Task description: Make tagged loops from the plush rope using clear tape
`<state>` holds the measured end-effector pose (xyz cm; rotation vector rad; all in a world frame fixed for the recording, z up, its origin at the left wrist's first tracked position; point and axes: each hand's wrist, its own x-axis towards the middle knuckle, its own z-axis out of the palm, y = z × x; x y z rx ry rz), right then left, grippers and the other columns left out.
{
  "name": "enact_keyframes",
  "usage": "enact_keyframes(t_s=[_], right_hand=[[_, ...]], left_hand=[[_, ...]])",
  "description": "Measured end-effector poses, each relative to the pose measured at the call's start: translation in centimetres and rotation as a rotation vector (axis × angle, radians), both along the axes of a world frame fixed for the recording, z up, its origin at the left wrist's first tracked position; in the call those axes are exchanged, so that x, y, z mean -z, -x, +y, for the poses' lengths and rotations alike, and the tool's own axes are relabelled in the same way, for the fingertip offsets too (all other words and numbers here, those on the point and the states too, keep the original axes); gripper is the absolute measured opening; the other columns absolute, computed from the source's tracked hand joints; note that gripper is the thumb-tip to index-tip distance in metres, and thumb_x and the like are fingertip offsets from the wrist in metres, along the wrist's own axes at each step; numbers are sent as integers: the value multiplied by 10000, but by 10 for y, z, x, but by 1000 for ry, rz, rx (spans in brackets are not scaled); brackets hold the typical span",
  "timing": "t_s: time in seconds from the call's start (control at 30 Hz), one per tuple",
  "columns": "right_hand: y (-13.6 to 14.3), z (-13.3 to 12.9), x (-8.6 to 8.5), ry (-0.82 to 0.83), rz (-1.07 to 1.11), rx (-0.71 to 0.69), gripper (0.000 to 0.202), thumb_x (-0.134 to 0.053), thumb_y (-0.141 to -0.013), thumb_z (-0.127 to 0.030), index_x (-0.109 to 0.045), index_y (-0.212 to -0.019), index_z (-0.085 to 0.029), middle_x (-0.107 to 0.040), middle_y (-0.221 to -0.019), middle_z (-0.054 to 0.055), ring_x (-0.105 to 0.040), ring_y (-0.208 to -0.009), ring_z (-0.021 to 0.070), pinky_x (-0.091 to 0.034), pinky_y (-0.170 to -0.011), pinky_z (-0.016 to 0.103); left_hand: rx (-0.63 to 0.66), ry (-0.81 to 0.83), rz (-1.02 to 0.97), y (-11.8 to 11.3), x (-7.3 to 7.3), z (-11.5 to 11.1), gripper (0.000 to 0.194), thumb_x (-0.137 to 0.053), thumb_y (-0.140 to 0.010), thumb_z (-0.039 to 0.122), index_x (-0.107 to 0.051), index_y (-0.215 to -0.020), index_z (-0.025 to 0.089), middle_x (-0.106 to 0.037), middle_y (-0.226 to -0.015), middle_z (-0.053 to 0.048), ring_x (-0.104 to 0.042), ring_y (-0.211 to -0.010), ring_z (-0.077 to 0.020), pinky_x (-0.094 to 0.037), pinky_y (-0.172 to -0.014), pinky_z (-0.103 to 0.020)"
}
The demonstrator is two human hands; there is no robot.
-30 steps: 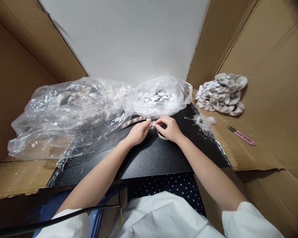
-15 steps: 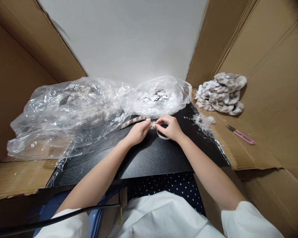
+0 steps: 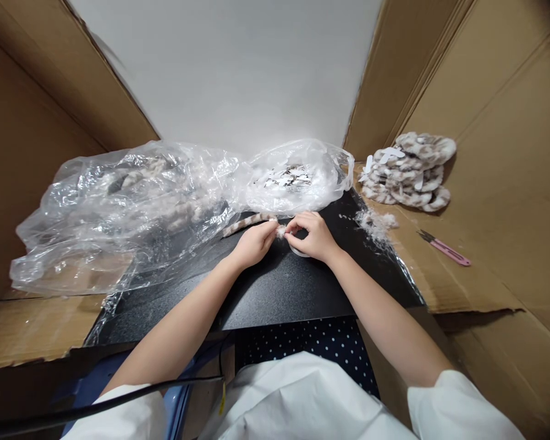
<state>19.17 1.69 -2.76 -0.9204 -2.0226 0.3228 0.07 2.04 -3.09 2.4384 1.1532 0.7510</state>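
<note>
My left hand (image 3: 255,244) is closed on one end of a striped furry strip (image 3: 247,223), whose other part stretches to the left over the black tabletop (image 3: 275,296). Close beside it, my right hand (image 3: 315,237) pinches with thumb and forefinger at the fluffy tuft between the hands. A thin pale ring (image 3: 297,251) shows under the right hand, mostly covered by it. The fingertips hide the exact spot where they grip.
Clear plastic (image 3: 165,201) with fluffy pieces covers the left. A bag (image 3: 288,177) of small parts lies behind the hands. Furry bundles (image 3: 410,174), loose fluff (image 3: 376,225) and pink-handled snips (image 3: 444,247) are at right. Cardboard walls (image 3: 508,153) flank the table.
My right fingertips have shifted slightly left and pinch at the tuft. Less of the pale ring shows beneath that hand. My left hand has stayed almost still.
</note>
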Motion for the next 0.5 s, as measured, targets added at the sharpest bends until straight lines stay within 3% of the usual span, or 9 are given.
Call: enact_keyframes(t_s=[0.33,0.5], right_hand=[[2,-1,3,2,-66,23,50,-667,-773,-184,-641,-731,-194,-631,-677,-11,-576,-719,166,-340,-777,319],[4,-2,3,57,-171,32,102,-683,-792,-228,-612,-735,-183,-645,-706,-6,-569,-739,165,-317,-792,317]], left_hand=[[36,30,-4,-1,2,0,229,-346,-916,234,-357,-690,200,-437,-655,11,-400,-616,-135,-327,-594,-259],[71,62,0,-2,2,-1,223,-345,-939,259,-424,-743,189,-503,-719,-13,-453,-657,-145,-375,-641,-268]])
